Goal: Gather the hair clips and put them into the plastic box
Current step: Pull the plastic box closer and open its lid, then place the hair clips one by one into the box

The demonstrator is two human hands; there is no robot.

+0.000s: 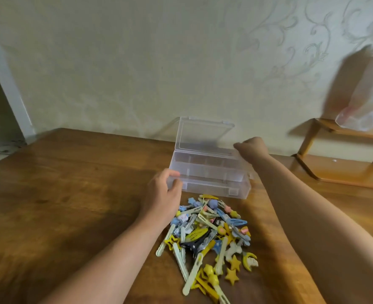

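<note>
A clear plastic box stands on the wooden table with its lid raised upright at the back. My left hand grips the box's front left corner, thumb on the rim. My right hand reaches to the lid's lower right corner, fingers curled against it. In front of the box lies a heap of several hair clips, yellow, blue, cream and one black. The box's compartments look empty.
The table runs back to a patterned wall. A small wooden shelf stand sits at the right, and a blurred translucent plastic bag hangs above it. A white door frame is at the far left.
</note>
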